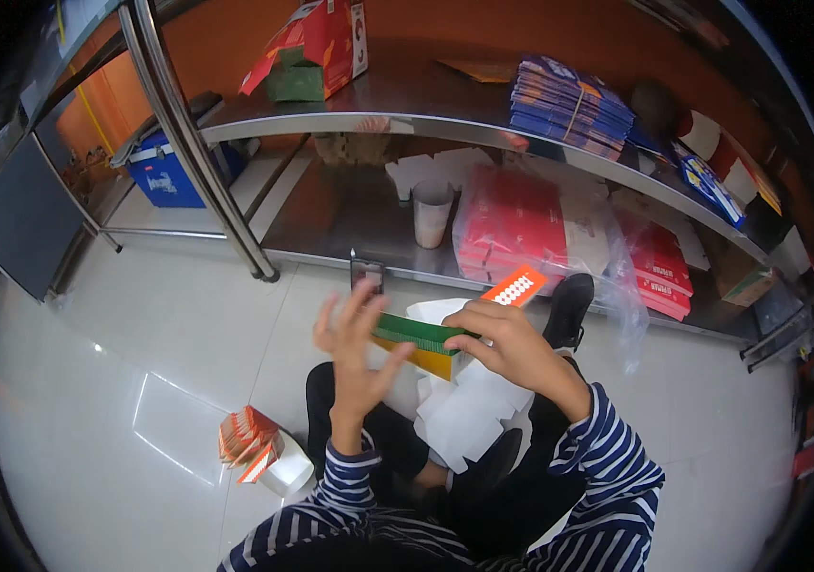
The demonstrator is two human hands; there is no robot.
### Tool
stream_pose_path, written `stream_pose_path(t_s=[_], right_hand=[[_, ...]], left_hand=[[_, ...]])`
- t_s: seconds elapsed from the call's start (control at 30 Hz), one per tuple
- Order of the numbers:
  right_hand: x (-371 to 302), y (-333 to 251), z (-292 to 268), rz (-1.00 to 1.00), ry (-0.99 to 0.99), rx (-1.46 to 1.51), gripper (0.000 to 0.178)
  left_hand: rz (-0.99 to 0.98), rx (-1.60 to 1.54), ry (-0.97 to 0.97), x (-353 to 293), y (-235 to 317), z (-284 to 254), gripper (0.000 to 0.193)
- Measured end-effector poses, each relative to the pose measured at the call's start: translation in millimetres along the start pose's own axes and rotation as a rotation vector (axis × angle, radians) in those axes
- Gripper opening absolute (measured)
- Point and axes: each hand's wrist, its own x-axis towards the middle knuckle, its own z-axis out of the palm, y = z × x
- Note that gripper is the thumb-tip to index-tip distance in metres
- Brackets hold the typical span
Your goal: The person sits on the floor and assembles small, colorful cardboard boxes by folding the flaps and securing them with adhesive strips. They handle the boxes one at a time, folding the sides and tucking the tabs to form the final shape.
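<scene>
My right hand (516,355) pinches the right end of a small cardboard box (418,333), green along its upper part and yellow below. To the left of this box, my left hand (354,348) is raised with its fingers spread, slightly blurred and holding nothing; whether a fingertip touches the box I cannot tell. White cut-out card blanks (464,412) lie over my lap beneath the box. Just beyond my right hand shows an orange card piece (515,287) with white scalloped shapes.
On the floor at left, a bundle of orange-and-white folded cartons (249,437) rests by a white container (290,465). Ahead stands a metal shelf (407,127) with a paper cup (432,212), plastic-wrapped red packs (514,221) and a blue stack (569,105). A blue cooler (166,176) sits farther left.
</scene>
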Motion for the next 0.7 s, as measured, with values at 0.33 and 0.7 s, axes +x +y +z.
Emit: stream_pose_path(t_s=[0.33, 0.7], right_hand=[[2.8, 3.6, 0.3, 0.091, 0.079, -0.03, 0.017], [0.1, 4.3, 13.8, 0.119, 0.034, -0.022, 0.014]], left_hand=[[-0.05, -0.208, -0.222, -0.5, -2.2, -0.4, 0.012], [0.275, -0.027, -0.217, -11.2, -1.2, 11.4, 0.015]])
